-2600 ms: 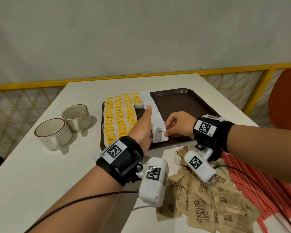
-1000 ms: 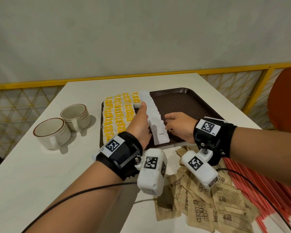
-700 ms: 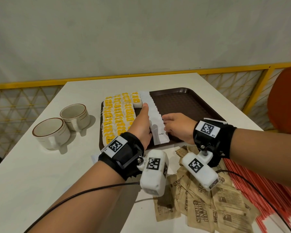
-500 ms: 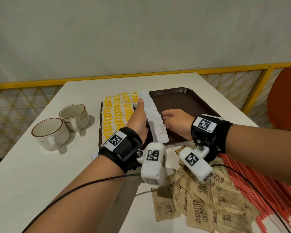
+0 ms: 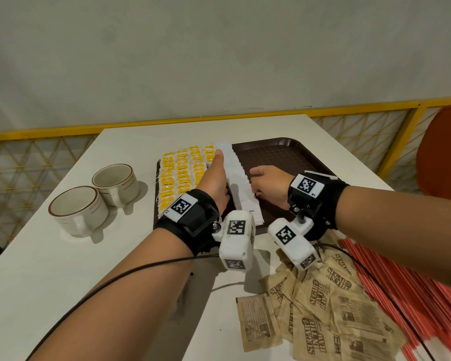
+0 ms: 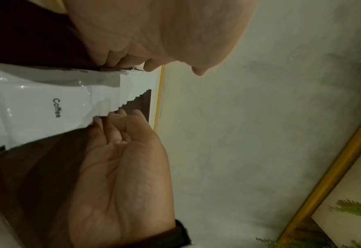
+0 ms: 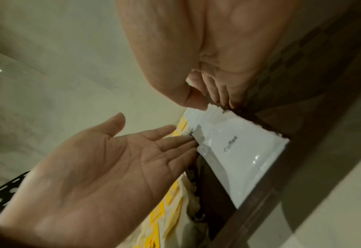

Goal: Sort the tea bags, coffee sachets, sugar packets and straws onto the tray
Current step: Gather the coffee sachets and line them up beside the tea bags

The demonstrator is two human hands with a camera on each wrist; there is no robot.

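Your left hand lies flat, fingers straight, against the left edge of the coffee sachets rowed on the tray; your right hand presses loosely bent fingers against their right edge.

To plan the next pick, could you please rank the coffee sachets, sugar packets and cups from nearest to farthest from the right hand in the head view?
1. Coffee sachets: touching the right hand, on the tray.
2. Sugar packets: near table edge.
3. Cups: far left.
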